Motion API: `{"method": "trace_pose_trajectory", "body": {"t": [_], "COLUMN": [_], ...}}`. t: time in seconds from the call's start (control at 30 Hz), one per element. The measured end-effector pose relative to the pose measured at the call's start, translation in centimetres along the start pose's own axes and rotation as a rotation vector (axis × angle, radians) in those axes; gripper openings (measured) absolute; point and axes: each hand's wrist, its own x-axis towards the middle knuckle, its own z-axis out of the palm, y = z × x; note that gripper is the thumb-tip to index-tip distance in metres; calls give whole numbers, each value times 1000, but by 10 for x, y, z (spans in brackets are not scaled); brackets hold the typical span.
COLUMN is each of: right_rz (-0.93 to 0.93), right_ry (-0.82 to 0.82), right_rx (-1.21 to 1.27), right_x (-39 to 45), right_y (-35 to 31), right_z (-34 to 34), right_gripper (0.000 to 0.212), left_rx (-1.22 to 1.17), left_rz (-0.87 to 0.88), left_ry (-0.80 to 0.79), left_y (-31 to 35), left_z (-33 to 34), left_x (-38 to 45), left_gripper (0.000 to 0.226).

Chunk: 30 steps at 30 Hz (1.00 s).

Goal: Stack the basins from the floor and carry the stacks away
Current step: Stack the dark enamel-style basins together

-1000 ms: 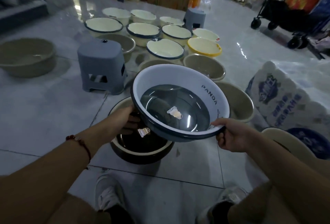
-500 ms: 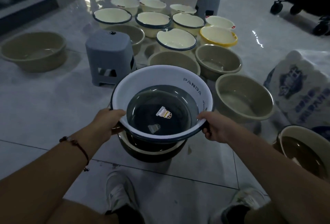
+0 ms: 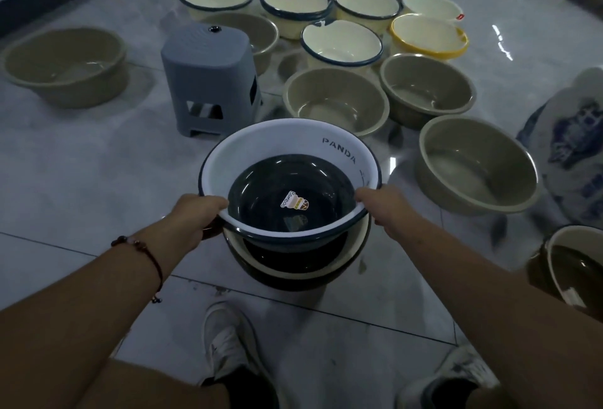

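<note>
Head: held basin (image 3: 248,151) hides lower basin's (image 3: 293,275) far rim.

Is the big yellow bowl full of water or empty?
Empty. The yellow-rimmed basin on the floor shows only its bare cream inside, with no water or things in it.

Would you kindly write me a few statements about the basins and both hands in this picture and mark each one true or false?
1. Both hands grip the rim of the white basin: the left hand and the right hand. True.
2. The white basin bears the word PANDA on its inner wall. True.
3. The white basin is held over a dark basin on the floor. True.
4. The grey stool lies tipped on its side. False: it stands upright.
5. The yellow-rimmed basin is nearest the person's shoes. False: it sits far back among the cream basins.
</note>
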Motion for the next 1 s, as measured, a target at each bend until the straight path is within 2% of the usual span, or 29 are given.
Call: {"method": "trace_pose_trajectory", "body": {"t": [0.13, 0.27, 0.37, 0.47, 0.57, 0.67, 0.8, 1.0], "right_rz": [12, 28, 61, 89, 118, 134, 230, 260], "right_ry": [31, -1, -47, -62, -98, -155, -202, -205], "right_rx": [-43, -84, -98, -74, -55, -43, -43, 16], "right_x": [17, 36, 40, 32, 22, 22, 24, 26], "right_y": [20, 49, 69, 80, 78, 82, 91, 109], "right_z": [8, 11, 17, 20, 17, 15, 8, -9], "right_gripper": [36, 54, 40, 28, 6, 19, 9, 29], "left_rx": [86, 241, 380, 527, 594, 653, 722, 818], "left_rz": [1, 65, 131, 188, 176, 144, 90, 91], "left_ry": [-47, -76, -81, -72, -52, -44, -76, -147], "left_y": [-9, -24, -34, -45, -52, -57, -66, -70], "left_z": [3, 9, 12, 16, 20, 27, 34, 56], "left_x": [9, 18, 22, 29, 32, 35, 39, 37], "left_gripper": [23, 23, 12, 28, 43, 41, 50, 42]}}
